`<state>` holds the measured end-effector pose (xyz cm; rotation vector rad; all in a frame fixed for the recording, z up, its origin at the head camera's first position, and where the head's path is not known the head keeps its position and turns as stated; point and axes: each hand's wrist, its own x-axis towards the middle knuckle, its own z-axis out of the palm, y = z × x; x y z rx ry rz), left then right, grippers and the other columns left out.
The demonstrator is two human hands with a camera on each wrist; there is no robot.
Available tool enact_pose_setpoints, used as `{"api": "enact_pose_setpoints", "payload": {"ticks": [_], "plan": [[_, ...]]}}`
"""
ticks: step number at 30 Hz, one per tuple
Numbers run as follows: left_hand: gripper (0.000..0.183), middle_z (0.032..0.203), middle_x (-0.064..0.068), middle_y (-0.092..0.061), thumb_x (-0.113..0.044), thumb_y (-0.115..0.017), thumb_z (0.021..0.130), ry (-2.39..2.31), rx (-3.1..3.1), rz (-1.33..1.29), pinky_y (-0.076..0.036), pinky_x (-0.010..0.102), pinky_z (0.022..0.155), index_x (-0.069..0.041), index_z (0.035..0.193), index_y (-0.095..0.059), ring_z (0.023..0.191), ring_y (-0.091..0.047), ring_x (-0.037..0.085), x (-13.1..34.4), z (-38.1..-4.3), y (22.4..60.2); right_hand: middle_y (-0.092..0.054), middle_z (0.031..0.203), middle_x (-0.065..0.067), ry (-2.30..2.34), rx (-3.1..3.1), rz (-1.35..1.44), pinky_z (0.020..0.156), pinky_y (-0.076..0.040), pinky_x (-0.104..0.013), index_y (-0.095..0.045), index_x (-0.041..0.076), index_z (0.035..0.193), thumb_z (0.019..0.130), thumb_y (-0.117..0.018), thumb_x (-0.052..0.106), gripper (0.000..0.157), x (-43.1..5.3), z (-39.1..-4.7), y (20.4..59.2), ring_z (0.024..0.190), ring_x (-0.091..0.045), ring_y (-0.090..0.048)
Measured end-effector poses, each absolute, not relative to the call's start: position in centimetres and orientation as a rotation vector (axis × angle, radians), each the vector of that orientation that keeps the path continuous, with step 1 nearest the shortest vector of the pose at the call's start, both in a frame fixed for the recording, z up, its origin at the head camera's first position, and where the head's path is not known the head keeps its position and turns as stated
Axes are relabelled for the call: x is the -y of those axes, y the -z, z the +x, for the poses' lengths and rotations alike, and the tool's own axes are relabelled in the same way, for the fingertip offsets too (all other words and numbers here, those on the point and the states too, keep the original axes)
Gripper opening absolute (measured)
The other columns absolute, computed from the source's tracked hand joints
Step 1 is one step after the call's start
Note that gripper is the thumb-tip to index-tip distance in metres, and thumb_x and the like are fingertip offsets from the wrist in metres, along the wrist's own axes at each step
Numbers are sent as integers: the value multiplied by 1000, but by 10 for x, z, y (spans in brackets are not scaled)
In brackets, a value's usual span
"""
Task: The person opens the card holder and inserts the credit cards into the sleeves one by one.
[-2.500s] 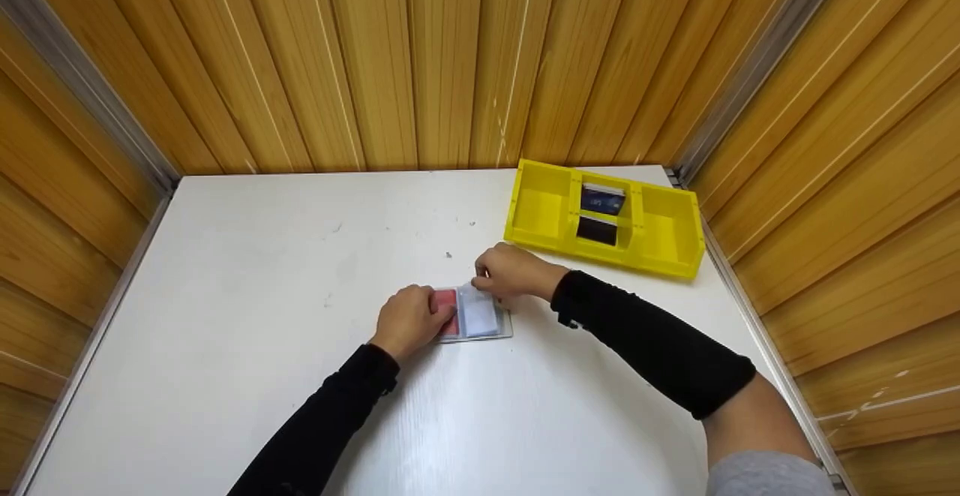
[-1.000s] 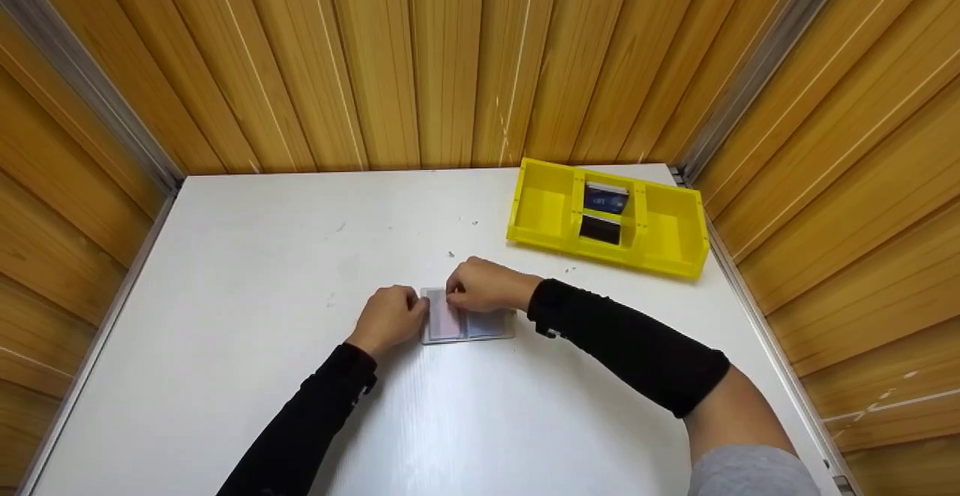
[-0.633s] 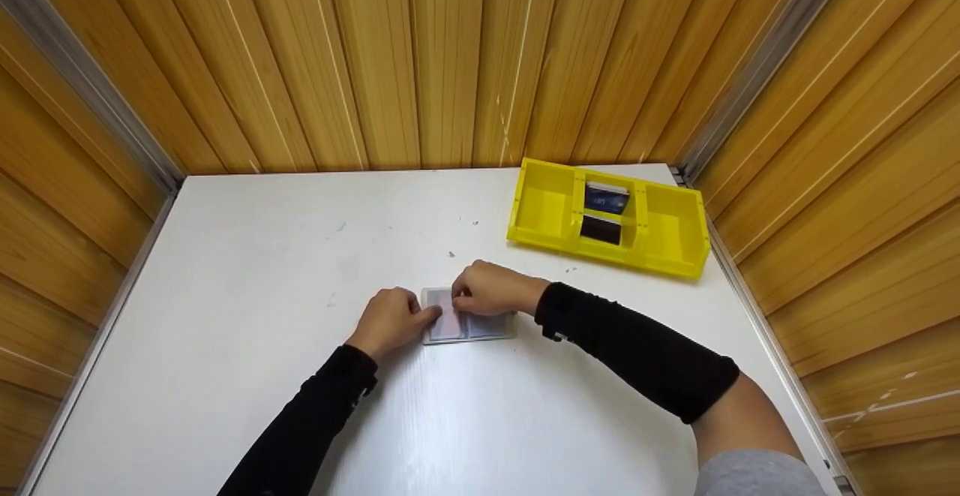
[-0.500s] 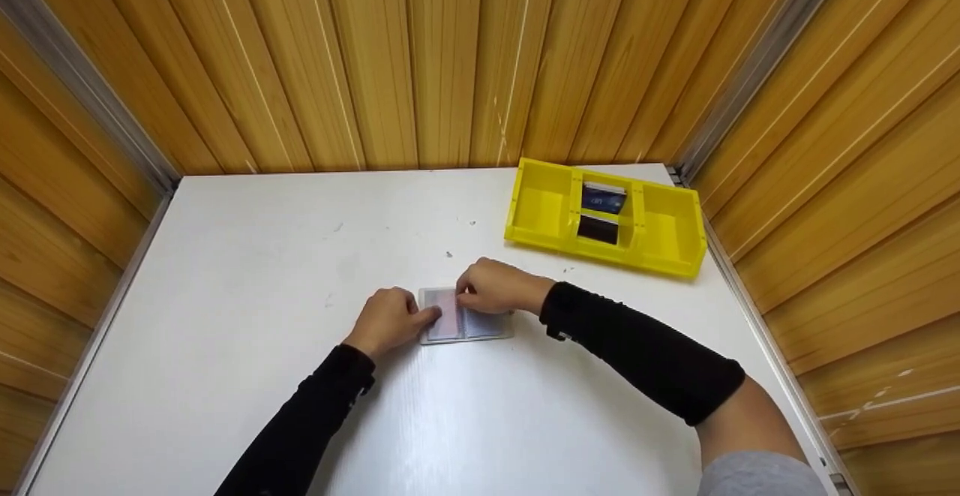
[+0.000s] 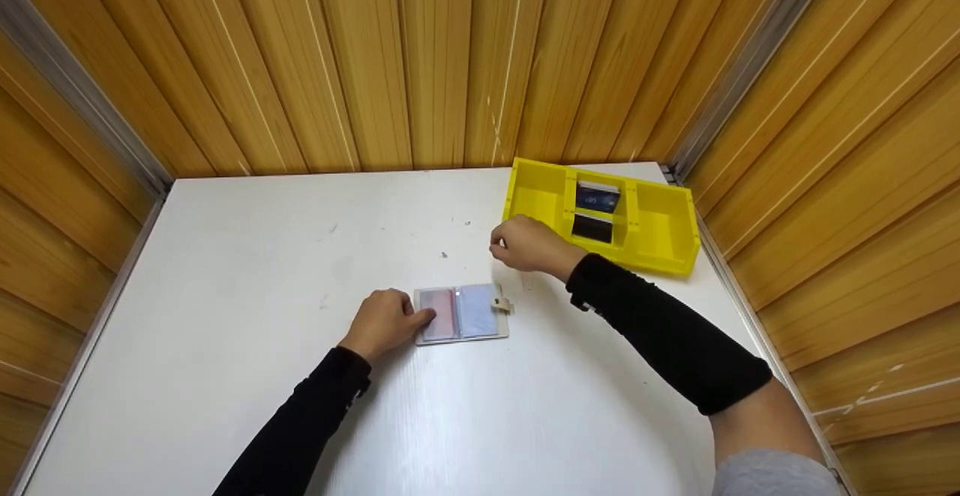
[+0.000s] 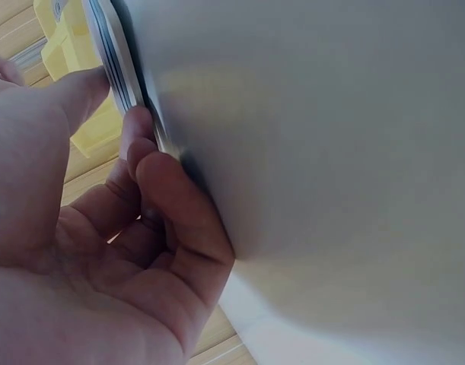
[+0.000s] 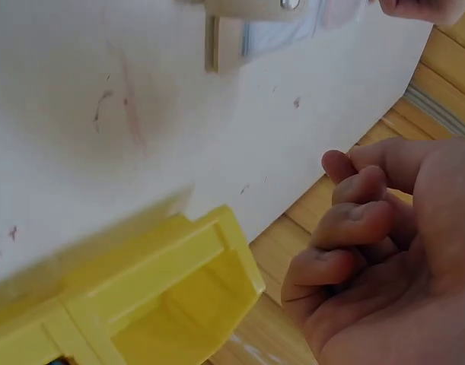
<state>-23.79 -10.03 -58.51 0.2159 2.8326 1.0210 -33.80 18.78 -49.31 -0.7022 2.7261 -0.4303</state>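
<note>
A small card holder (image 5: 477, 314) lies spread open on the white table, with clear sleeves, a reddish card showing on the left side and a pale bluish page on the right. Its snap strap (image 5: 501, 304) sticks out at the right edge. My left hand (image 5: 382, 323) pinches the left edge, thumb on top; the left wrist view shows the fingers curled against the holder's layered edge (image 6: 116, 57). Away from the holder, my right hand (image 5: 532, 244) hovers by the yellow bin's front left corner. Its fingers (image 7: 354, 224) curl loosely around nothing in the right wrist view.
A yellow bin (image 5: 637, 260) with three compartments stands at the back right. Dark blue cards (image 5: 598, 197) and black cards (image 5: 592, 227) stand in its middle compartment. Wood-patterned walls (image 5: 435, 68) enclose the table (image 5: 247, 256) at the back and sides.
My right hand has turned a sleeve page leftward over the red card, then let go and moved up and right toward the bin. My left hand shifted slightly left to the holder's edge.
</note>
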Motion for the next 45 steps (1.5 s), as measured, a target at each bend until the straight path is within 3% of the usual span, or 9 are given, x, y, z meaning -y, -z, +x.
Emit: {"api": "enact_pose_setpoints", "payload": {"ticks": [6,11,15,18,22,27,31,37,45], "plan": [[45,66,-5,-55,-40,-84,98,-1016,-2821,219,-41,31,65,-14,66,-65,67,-51,16,100,-238,585,-80,108,-15,410,-2815,-635,85,-59,-43,-83,2,117,109,-61,20,30,-220,-352,474,86,-25,-66],[44,66,-4,-55,-37,-83,97,-1038,-2812,215,-41,31,65,-13,66,-64,69,-52,16,100,-237,585,-80,122,-19,382,-2862,-501,94,-60,-47,-79,0,124,110,-59,23,33,-245,-362,460,95,-29,-68],[44,65,-4,-53,-36,-83,98,-1053,-2799,216,-40,30,64,-13,66,-64,68,-51,16,102,-238,584,-77,120,-17,359,-2875,-325,87,-57,-45,-76,1,129,112,-59,26,35,-263,-371,456,94,-30,-67],[44,64,-5,-52,-37,-83,98,-1044,-2798,213,-39,30,64,-14,66,-63,68,-50,15,103,-238,584,-70,104,-14,335,-2886,-252,79,-52,-41,-76,1,118,110,-59,24,30,-275,-380,458,87,-28,-63],[45,63,-6,-49,-37,-82,98,-1040,-2796,207,-38,30,63,-14,65,-61,67,-49,14,106,-237,584,-50,78,-7,297,-2893,-252,68,-42,-38,-68,4,89,107,-59,16,23,-292,-391,465,72,-25,-52],[44,63,-6,-48,-34,-82,98,-1054,-2797,225,-39,30,64,-14,64,-62,68,-48,14,107,-234,584,-42,73,-5,241,-2922,-263,69,-41,-39,-59,8,77,104,-58,10,26,-309,-400,472,69,-25,-48],[44,64,-6,-49,-36,-82,98,-1045,-2796,218,-39,30,65,-15,65,-61,69,-49,15,106,-235,583,-58,88,-14,210,-2937,-164,81,-48,-46,-69,2,87,103,-60,10,21,-322,-408,476,83,-31,-54],[44,64,-5,-51,-36,-84,97,-1041,-2799,196,-39,31,65,-15,65,-63,69,-50,15,107,-234,584,-67,124,-28,202,-2944,-20,110,-52,-59,-71,-9,127,107,-62,13,32,-337,-417,485,112,-39,-61],[44,62,-5,-49,-36,-84,97,-1056,-2789,186,-39,31,65,-14,65,-63,68,-50,16,108,-231,585,-71,117,-31,98,-3055,-48,101,-56,-65,-72,-11,124,106,-62,8,28,-346,-422,496,113,-48,-69]]}}
